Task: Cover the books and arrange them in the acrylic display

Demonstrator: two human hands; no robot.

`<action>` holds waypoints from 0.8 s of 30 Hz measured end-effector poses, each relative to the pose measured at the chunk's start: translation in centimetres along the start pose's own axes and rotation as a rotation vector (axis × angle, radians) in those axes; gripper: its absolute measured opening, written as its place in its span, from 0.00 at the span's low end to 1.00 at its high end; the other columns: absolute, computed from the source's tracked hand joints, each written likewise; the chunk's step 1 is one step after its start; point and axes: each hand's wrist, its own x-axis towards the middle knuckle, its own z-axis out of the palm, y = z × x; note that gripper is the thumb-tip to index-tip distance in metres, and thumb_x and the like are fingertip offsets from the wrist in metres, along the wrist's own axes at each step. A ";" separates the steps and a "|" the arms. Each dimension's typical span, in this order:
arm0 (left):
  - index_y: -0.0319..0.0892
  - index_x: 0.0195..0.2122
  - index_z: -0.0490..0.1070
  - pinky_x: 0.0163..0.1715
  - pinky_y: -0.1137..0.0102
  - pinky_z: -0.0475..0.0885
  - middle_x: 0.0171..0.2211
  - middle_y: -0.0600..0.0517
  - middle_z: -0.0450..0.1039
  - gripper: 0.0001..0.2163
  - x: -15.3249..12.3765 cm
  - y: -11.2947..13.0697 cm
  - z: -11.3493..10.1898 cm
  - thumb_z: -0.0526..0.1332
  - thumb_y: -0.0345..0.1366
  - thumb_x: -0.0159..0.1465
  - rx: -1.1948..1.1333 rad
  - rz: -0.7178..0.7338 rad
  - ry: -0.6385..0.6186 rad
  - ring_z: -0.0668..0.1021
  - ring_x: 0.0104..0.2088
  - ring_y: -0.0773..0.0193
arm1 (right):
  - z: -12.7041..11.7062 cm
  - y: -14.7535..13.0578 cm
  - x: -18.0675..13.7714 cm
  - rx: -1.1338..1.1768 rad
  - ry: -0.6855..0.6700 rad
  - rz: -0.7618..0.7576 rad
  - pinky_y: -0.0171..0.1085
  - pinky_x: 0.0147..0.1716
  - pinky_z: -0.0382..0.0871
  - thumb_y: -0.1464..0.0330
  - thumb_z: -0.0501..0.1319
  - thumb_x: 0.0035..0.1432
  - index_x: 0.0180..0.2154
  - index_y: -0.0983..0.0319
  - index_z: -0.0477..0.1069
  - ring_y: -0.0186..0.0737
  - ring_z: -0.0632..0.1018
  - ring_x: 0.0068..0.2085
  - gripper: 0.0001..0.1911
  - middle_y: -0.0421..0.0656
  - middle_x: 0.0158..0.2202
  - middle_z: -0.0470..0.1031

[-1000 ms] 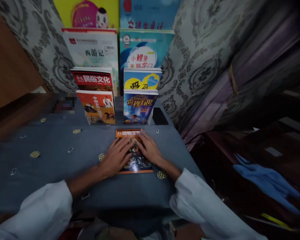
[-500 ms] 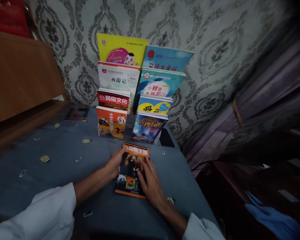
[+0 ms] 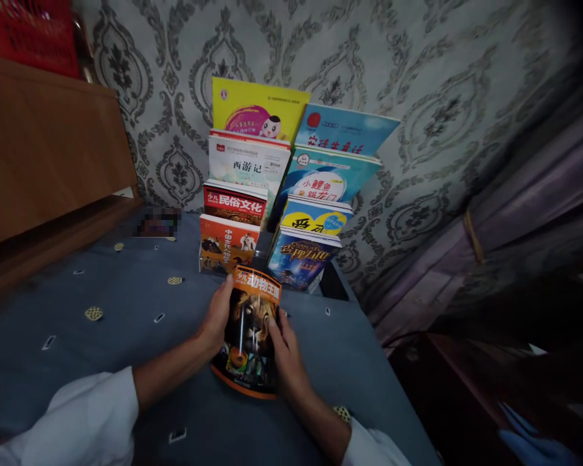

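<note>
A book with a lion on its dark cover and an orange title band (image 3: 250, 317) is held between my two hands, its cover bowed and shining. My left hand (image 3: 217, 318) grips its left edge. On the right edge is my right hand (image 3: 287, 349), with the thumb on the cover and the fingers partly hidden behind. Just beyond the book stands a tiered rack of books, among them an orange book (image 3: 226, 243) at the front left and a dark blue book (image 3: 304, 259) at the front right.
Behind the front books rise a white book (image 3: 245, 162), a yellow book (image 3: 257, 103) and blue ones. The rack stands on a blue patterned tablecloth (image 3: 140, 349) near the wallpapered wall. A wooden panel (image 3: 53, 149) is at left, a purple curtain (image 3: 432, 278) at right.
The book lay flat under my hands; now its top is lifted and its cover bends. My right hand has moved from lying on the cover to gripping the right edge.
</note>
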 end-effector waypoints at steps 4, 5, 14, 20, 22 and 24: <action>0.40 0.50 0.78 0.63 0.56 0.65 0.53 0.45 0.79 0.31 -0.1 2.9 -0.7 0.58 0.64 0.62 0.120 0.279 -0.010 0.75 0.58 0.49 | 2.1 -2.5 1.0 0.070 -0.007 -0.042 0.53 0.69 0.55 0.43 0.57 0.60 0.65 0.62 0.65 0.54 0.62 0.70 0.41 0.50 0.68 0.65; 0.41 0.50 0.77 0.64 0.56 0.64 0.54 0.45 0.78 0.31 -0.1 3.4 -1.1 0.58 0.64 0.63 0.158 0.354 0.010 0.74 0.60 0.50 | 2.5 -3.1 0.9 0.043 0.012 -0.095 0.53 0.69 0.54 0.44 0.58 0.60 0.65 0.61 0.64 0.54 0.60 0.70 0.40 0.49 0.68 0.64; 0.46 0.48 0.77 0.56 0.59 0.72 0.42 0.49 0.79 0.23 -1.9 3.4 -5.1 0.57 0.59 0.66 0.342 0.613 -0.046 0.79 0.46 0.55 | 3.2 -3.4 -2.2 -0.076 -0.055 -0.488 0.54 0.69 0.54 0.58 0.53 0.68 0.72 0.60 0.45 0.50 0.62 0.70 0.37 0.52 0.68 0.61; 0.45 0.41 0.77 0.37 0.68 0.74 0.35 0.51 0.77 0.20 -0.5 4.5 -4.9 0.55 0.55 0.69 0.406 0.743 -0.128 0.76 0.34 0.62 | 3.4 -3.4 0.0 -0.169 -0.033 -0.630 0.52 0.64 0.64 0.65 0.54 0.66 0.71 0.59 0.47 0.50 0.70 0.64 0.35 0.52 0.63 0.68; 0.44 0.41 0.77 0.38 0.68 0.74 0.36 0.50 0.78 0.21 1.2 5.9 -4.2 0.54 0.56 0.70 0.392 0.820 -0.140 0.77 0.36 0.61 | 3.6 -5.1 1.8 -0.197 -0.017 -0.706 0.51 0.62 0.66 0.68 0.53 0.66 0.70 0.60 0.48 0.49 0.71 0.62 0.34 0.53 0.61 0.69; 0.43 0.41 0.76 0.42 0.66 0.74 0.38 0.49 0.78 0.23 3.1 7.5 -3.4 0.54 0.58 0.69 0.354 0.921 -0.125 0.79 0.40 0.60 | 3.9 -7.3 3.9 -0.251 0.043 -0.805 0.52 0.61 0.67 0.68 0.54 0.66 0.69 0.62 0.49 0.50 0.71 0.61 0.32 0.54 0.59 0.71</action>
